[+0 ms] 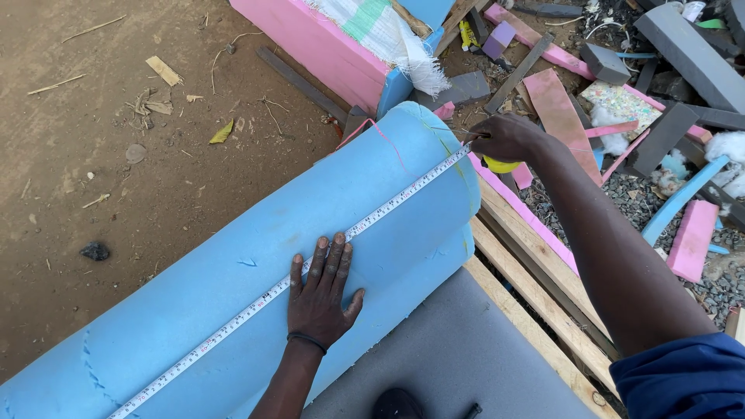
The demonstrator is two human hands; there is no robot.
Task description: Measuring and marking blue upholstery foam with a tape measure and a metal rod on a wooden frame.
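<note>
- Foam roll [233,310], blue, lies corner to corner from lower left toward upper middle of the frame, resting on a grey pad [458,349] and wooden slats [535,287].
- Left hand [320,295] is pressed flat and open on the foam, fingers on the tape [310,268], holding nothing.
- Right hand [508,140] has its grip closed on the yellow tape case [500,164] at the roll's far end.
- Looks like mid-measure; marking the length would need a free hand and a marker.
- Foam scraps [621,101] pile up upper right.

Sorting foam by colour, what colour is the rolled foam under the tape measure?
Light blue foam roll, head view.
</note>
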